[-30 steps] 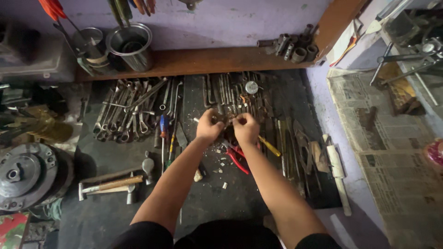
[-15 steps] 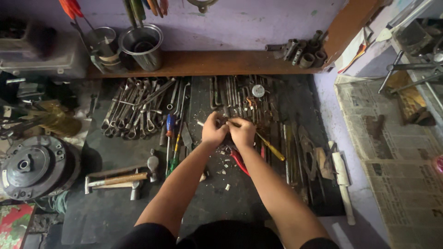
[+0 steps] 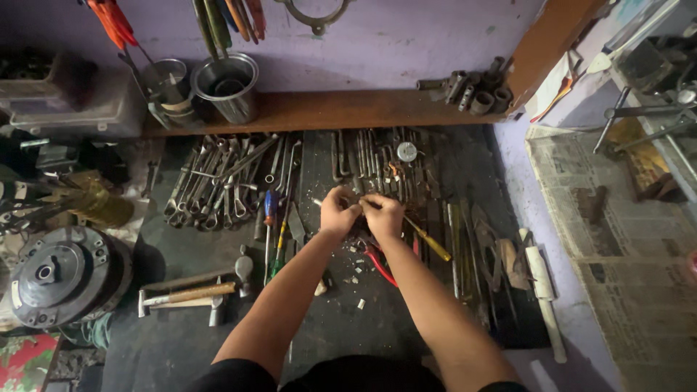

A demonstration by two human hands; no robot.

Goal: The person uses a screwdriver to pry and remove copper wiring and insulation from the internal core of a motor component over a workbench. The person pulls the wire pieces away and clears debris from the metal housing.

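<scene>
Left hand (image 3: 338,212) and right hand (image 3: 382,215) meet, fingers pinched shut on a small thin metal piece (image 3: 361,205) between them; steel wrenches (image 3: 218,185) and yellow-handled screwdriver (image 3: 430,243) alongside.

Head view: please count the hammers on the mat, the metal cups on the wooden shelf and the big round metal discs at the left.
Hammers: 2
Metal cups: 2
Round metal discs: 1
Total: 5

Two hands work at the mat's middle: a left hand (image 3: 338,212) and a right hand (image 3: 382,215), fingertips touching. Two hammers (image 3: 196,290) lie well left of the fingers. Two metal cups (image 3: 226,86) stand beyond them, and one yellow-handled screwdriver (image 3: 428,243) lies just right.
</scene>
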